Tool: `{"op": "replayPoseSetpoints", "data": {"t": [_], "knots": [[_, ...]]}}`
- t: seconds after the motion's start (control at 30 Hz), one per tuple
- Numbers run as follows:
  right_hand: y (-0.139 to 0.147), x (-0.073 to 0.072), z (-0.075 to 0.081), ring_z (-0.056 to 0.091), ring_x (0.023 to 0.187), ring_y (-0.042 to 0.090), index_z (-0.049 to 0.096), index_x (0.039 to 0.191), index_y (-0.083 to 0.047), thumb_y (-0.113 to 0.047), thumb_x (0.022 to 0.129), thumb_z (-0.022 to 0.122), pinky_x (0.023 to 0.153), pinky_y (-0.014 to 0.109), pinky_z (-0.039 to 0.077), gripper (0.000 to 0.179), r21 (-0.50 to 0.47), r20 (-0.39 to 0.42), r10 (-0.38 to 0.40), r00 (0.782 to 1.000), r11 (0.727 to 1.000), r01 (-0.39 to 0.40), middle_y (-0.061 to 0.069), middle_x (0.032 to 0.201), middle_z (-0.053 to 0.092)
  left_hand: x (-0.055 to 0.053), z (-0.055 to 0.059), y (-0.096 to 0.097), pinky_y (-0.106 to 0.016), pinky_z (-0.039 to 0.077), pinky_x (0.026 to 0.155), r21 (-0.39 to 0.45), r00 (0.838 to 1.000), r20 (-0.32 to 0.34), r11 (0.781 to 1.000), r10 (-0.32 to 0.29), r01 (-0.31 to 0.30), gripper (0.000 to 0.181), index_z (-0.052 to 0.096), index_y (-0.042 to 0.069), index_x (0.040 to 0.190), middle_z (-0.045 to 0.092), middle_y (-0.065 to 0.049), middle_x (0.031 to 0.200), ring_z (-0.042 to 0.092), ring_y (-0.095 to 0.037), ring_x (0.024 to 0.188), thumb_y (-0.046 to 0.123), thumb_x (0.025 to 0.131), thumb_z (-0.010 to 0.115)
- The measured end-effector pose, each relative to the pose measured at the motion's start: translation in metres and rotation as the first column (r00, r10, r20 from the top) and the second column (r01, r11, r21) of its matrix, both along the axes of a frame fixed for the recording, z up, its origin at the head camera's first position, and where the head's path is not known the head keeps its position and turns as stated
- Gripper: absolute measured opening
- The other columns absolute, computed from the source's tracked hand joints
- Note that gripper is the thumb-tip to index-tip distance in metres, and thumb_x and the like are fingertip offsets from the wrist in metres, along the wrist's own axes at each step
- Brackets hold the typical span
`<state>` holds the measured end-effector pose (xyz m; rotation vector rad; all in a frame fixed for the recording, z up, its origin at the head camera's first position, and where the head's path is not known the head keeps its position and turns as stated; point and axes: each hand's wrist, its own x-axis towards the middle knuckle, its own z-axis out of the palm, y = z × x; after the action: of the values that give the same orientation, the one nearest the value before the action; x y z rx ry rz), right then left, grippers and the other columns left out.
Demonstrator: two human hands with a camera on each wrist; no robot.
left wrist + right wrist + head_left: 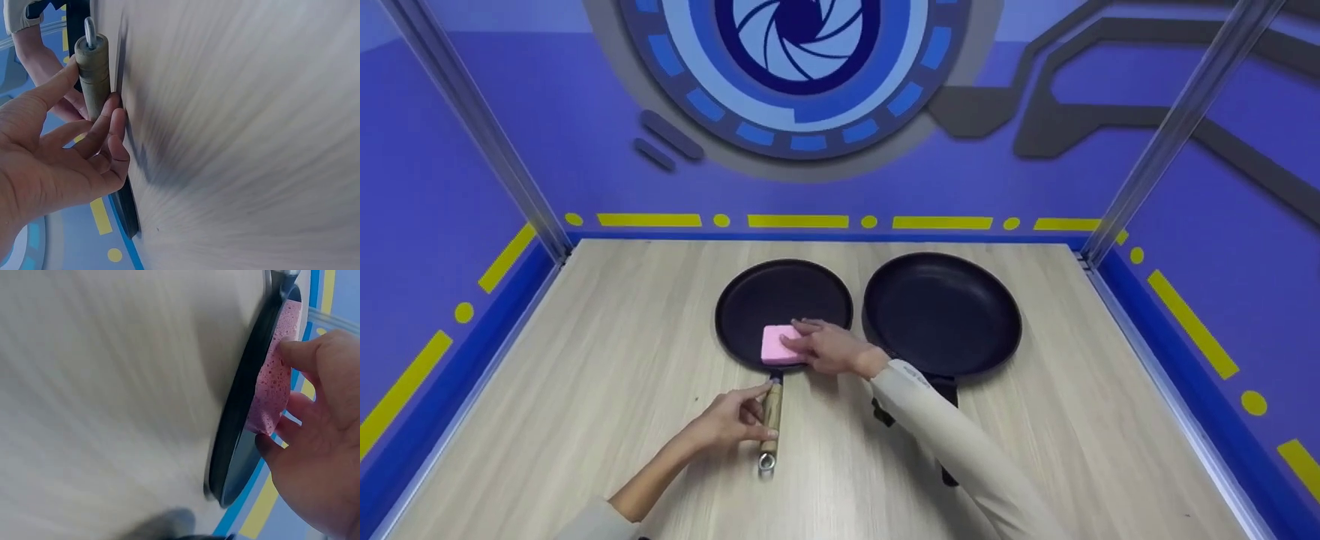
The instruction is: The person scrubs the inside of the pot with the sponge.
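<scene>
I count two pans on one table (600, 360): a shallow pan (780, 289) and, just right of it, a deep pan (941, 315). My left hand (727, 418) pinches the shallow pan's single wooden handle (772, 403) between thumb and fingers. My right hand (836, 349) grips one pink sponge (775, 343), inside the shallow pan's near edge. My right sleeve (952, 427) crosses above the table.

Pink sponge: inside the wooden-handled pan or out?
In: the right hand holds the pink sponge within the wooden-handled pan, whose rim partly hides it in the right wrist view.
</scene>
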<state>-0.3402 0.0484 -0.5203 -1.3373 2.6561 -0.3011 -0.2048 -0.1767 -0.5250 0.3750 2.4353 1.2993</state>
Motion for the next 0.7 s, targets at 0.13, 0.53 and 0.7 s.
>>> {"op": "replayPoseSetpoints", "data": {"t": [0.13,0.53,0.7], "knots": [[-0.005,0.003,-0.002,0.05,0.142,0.036,0.064,0.14,-0.024,-0.022,0.101,0.064,0.121,0.045,0.042,0.038,-0.03,-0.014,-0.044,0.999,0.999,0.044,0.016,0.153,0.05,0.002,0.001,0.001,-0.025,0.052,0.075,-0.018,1.0,0.019,1.0,-0.006,0.006,0.085,0.042,-0.008,0.15,0.069,-0.012,0.1,0.061,-0.018,0.088,0.013,0.081,0.087],[-0.017,0.0,-0.009,0.058,0.135,0.033,0.071,0.128,-0.03,-0.031,0.098,0.07,0.114,0.048,0.048,0.03,-0.118,-0.053,-0.072,0.996,0.991,0.065,0.01,0.15,0.054,-0.002,0.005,0.002,-0.02,0.051,0.07,-0.035,1.0,0.014,0.999,-0.025,0.026,0.088,0.04,-0.009,0.15,0.07,-0.01,0.097,0.06,-0.015,0.083,0.015,0.08,0.087],[-0.018,0.002,-0.008,0.049,0.143,0.036,0.063,0.139,-0.025,-0.019,0.101,0.063,0.122,0.05,0.04,0.038,-0.062,0.004,-0.042,0.999,0.997,0.042,0.015,0.157,0.044,-0.004,0.003,0.001,-0.017,0.046,0.061,-0.004,0.998,-0.005,0.998,-0.055,0.055,0.087,0.038,-0.012,0.15,0.069,-0.012,0.095,0.057,-0.014,0.076,0.014,0.082,0.086]]}}
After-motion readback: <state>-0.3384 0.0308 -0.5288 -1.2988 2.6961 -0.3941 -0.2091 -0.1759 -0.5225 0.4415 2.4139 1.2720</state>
